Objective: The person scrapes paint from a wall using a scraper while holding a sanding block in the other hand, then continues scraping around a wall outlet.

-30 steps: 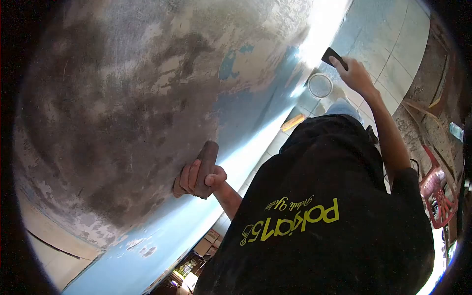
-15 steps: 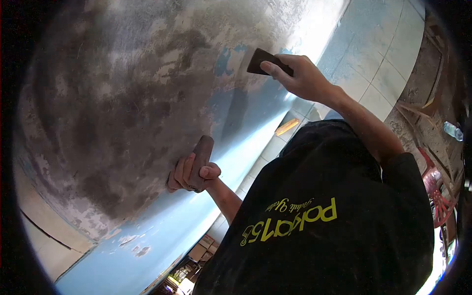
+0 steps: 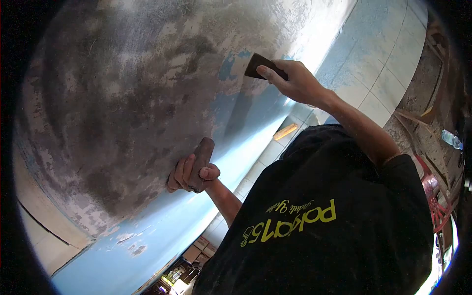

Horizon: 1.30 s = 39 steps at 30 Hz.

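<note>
My right hand (image 3: 300, 81) grips a dark flat rectangular block (image 3: 259, 65), thumb on its near face, at the patchy grey wall (image 3: 123, 98) beside a scrap of blue paint (image 3: 227, 66). Lower down and to the left, my left hand (image 3: 189, 173) is wrapped round a brown oblong block (image 3: 203, 153) with a rounded end. Its fingers lie along the left side and the thumb on the right, close against the wall. Below the scraped grey area, a band of light blue paint (image 3: 142, 231) shows chipped spots.
Pale tiles (image 3: 376, 73) run past the wall at upper right. An orange-yellow object (image 3: 285, 132) lies on tiles near my body. To the right are a red plastic chair (image 3: 435, 194), a clear bottle (image 3: 451, 139) and wood pieces (image 3: 415, 118). Boxes (image 3: 192, 253) stand at the bottom.
My right hand and its dark block have shifted slightly left and down, closer to the blue paint scrap. My left hand stays almost in place. The view has moved a little.
</note>
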{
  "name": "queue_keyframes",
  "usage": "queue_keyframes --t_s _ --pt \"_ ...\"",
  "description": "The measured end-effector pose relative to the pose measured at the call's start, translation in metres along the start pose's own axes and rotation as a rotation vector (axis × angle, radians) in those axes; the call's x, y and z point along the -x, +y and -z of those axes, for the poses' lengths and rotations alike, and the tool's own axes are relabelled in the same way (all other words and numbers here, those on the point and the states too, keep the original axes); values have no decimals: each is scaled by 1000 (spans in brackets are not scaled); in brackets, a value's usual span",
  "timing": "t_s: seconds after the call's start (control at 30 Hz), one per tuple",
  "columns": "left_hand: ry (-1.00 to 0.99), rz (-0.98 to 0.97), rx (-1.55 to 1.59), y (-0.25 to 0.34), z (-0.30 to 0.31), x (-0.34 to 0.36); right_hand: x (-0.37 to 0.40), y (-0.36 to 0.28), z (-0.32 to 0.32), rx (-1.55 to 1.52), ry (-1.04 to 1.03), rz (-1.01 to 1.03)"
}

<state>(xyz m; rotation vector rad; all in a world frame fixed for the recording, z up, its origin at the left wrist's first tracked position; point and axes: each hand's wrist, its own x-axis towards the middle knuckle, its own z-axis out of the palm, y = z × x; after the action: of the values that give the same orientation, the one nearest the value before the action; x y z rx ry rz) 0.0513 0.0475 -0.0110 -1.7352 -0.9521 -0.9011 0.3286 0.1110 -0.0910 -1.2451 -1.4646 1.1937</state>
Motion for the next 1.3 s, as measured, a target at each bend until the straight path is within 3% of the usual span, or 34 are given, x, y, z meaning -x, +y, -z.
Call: queue_keyframes --t_s 0.37,0.63,0.73,0.93,1.03,1.2,1.3 --pt "-20 25 -19 0 1 3 -2 13 4 -51 -5 -38" --pt "-3 -72 8 -4 1 -1 -2 12 5 -27 -14 -51" --pt "-36 43 -10 1 2 3 -3 14 4 -29 -14 -52" --pt "-32 46 -18 3 1 -1 -2 16 1 -32 -8 -62" --pt "-19 -50 -19 -2 2 -2 -4 15 -3 -43 81 26" --pt "-24 -70 15 2 1 -6 -1 6 -3 167 173 76" --pt "-36 -79 7 2 3 -8 -2 11 -6 125 238 97"
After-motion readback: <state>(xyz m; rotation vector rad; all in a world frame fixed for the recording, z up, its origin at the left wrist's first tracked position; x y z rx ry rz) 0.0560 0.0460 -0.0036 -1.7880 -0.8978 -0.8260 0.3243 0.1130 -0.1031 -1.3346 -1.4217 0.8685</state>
